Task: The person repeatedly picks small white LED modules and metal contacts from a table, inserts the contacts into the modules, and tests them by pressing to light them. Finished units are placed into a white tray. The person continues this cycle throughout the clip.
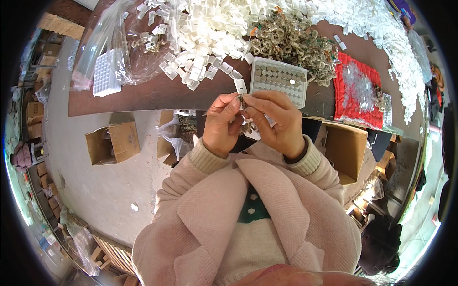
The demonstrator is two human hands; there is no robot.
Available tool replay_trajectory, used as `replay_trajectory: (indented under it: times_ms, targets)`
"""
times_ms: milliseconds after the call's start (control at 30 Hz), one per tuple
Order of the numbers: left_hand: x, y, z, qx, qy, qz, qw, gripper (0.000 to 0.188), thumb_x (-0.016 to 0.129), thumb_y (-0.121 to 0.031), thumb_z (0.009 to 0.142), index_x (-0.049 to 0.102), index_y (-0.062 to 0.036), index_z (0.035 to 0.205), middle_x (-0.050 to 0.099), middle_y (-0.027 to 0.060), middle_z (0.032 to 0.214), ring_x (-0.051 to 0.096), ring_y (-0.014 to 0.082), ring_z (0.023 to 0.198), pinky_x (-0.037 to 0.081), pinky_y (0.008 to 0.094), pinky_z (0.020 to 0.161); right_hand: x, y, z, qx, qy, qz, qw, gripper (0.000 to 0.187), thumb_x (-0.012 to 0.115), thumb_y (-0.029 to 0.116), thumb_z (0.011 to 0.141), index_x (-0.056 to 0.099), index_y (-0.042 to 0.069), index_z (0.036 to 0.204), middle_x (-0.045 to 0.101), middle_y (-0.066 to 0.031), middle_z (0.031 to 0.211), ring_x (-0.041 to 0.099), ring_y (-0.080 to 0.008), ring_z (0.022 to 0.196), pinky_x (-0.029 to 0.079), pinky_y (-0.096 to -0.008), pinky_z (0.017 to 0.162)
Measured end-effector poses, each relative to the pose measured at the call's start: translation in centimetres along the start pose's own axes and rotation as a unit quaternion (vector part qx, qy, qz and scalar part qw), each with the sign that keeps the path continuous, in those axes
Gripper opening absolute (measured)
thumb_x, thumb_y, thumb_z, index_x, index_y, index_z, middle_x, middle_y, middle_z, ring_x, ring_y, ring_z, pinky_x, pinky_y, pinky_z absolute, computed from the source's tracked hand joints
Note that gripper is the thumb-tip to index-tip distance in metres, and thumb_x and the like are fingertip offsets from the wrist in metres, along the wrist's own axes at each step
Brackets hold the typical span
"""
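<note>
My left hand (222,121) and my right hand (279,119) meet over the table's near edge, fingers pinched together. Between their fingertips is a small brownish wired part (242,101), mostly hidden by the fingers. More brownish wire (248,127) shows below, between the two hands. Just beyond the fingertips is a small translucent white plastic case (240,86); whether it is held or lies on the table I cannot tell. A clear tray (278,102) with rows of round silvery discs, like button cells, sits beyond my right hand.
A heap of white plastic cases (202,28) and a tangle of brownish wired parts (291,47) cover the brown table (143,97). On the right lies a red quilted cloth (360,88), on the left a white gridded tray (106,76). Cardboard boxes (126,140) stand below.
</note>
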State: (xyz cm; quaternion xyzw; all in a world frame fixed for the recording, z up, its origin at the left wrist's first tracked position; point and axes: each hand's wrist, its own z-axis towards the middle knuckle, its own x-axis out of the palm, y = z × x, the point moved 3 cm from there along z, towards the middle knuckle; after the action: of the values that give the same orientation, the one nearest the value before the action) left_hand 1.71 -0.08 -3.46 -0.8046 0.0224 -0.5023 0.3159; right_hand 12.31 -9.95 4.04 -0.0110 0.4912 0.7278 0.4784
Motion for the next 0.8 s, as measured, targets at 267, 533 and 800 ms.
replay_trajectory:
  times_ms: [267,533,800]
  targets:
    - [0.8,-0.7,-0.2,-0.03,0.037,-0.033,0.998,0.012,0.068,-0.015,0.096,0.066,-0.0087,0.105,0.07,0.0005,0.093,0.056,0.0023,0.068,0.037,0.0162,0.049,-0.4,0.5,-0.3,0.052,-0.031,0.032,0.998,0.025,0.07,0.007,0.089,0.07,0.002,0.114,0.069,-0.0119,0.107,0.066,-0.0225,0.086,0.052,-0.0318,0.075]
    - [1.8,-0.4,-1.0,-0.087,0.06,-0.063,0.992,0.012,0.068,-0.013,0.095,0.065,-0.0049,0.104,0.07,0.0084,0.096,0.065,0.0137,0.079,0.045,0.0175,0.057,0.1,-1.8,0.2,0.359,0.003,0.427,0.83,0.015,0.07,0.006,0.092,0.069,-0.003,0.104,0.071,-0.0061,0.086,0.067,-0.0092,0.071,0.05,-0.0218,0.059]
    - [2.0,-0.2,-1.4,-0.09,0.01,-0.081,0.993,0.017,0.064,-0.024,0.099,0.063,-0.0126,0.111,0.064,-0.0042,0.092,0.053,0.0027,0.068,0.031,0.0154,0.044,-0.5,-0.3,-0.1,-0.007,-0.032,0.206,0.978,0.026,0.073,-0.009,0.076,0.073,0.001,0.1,0.071,-0.0142,0.109,0.069,-0.0264,0.1,0.055,-0.0339,0.087]
